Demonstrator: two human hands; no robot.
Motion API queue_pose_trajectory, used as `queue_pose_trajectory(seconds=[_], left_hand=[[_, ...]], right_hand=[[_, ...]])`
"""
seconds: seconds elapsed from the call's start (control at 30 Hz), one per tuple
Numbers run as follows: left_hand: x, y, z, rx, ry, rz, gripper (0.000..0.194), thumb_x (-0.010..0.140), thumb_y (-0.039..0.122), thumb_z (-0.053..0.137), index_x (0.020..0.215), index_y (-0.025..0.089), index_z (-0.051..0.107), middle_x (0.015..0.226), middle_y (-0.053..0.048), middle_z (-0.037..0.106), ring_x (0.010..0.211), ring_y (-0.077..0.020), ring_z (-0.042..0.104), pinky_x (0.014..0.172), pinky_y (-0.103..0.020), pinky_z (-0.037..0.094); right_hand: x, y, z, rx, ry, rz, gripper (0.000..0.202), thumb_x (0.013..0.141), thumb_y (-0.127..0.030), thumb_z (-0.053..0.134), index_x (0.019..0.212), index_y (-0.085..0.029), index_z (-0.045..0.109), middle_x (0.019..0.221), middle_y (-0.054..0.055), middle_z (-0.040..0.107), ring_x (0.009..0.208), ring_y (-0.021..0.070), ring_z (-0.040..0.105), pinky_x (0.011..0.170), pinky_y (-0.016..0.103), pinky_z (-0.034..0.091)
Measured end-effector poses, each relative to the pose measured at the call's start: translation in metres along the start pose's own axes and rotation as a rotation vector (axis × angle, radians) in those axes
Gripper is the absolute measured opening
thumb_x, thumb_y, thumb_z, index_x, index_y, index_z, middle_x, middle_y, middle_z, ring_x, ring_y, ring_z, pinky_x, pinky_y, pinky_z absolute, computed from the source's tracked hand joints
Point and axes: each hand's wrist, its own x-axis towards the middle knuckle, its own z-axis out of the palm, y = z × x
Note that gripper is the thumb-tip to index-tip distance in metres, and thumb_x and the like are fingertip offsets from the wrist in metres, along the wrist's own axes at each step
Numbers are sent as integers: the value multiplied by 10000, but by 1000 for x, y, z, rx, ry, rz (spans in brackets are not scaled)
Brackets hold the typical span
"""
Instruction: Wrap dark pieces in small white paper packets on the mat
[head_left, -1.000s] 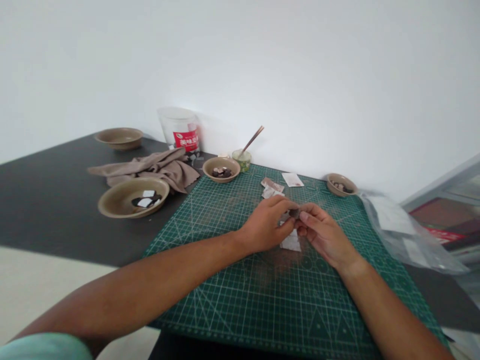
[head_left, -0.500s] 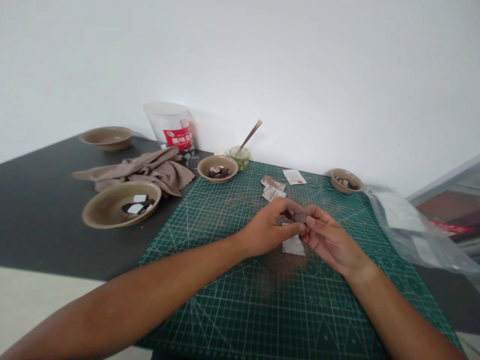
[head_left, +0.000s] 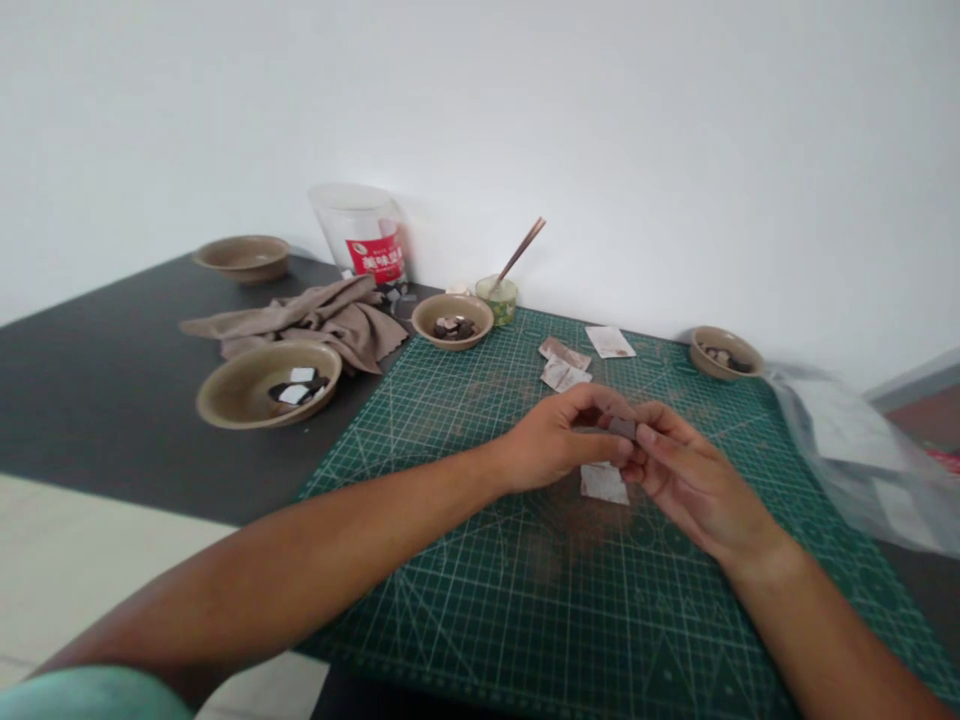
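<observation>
Left hand, right hand on dark piece — mat open to near edge

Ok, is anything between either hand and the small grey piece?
Nothing visible: the left hand and right hand both hold the small grey piece. The pale slip lies on the green mat, partly hidden by the hands.
</observation>
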Motion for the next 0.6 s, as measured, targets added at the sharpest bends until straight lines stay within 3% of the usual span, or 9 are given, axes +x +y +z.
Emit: queue_pose_trajectory(seconds=[0.43,0.6], left_hand=[[1,3,1,-60,-78,-23,303,760,241,858,942,140,638,841,-22,677,736,-137,679,764,-325,550],[-2,9,3,-49,-75,-25,227,771,280,849,842,132,692,1014,-60,668,858,-157,686,818,-334,553]], right_hand=[[-1,-2,2,14,-11,20,119,869,-265,765,955,-228,693,798,-26,647,686,80,611,597,163,512],[-3,-2,-1,13,-95,54,124,861,-272,770,934,-226,680,799,-25,632,663,86,607,589,179,501]])
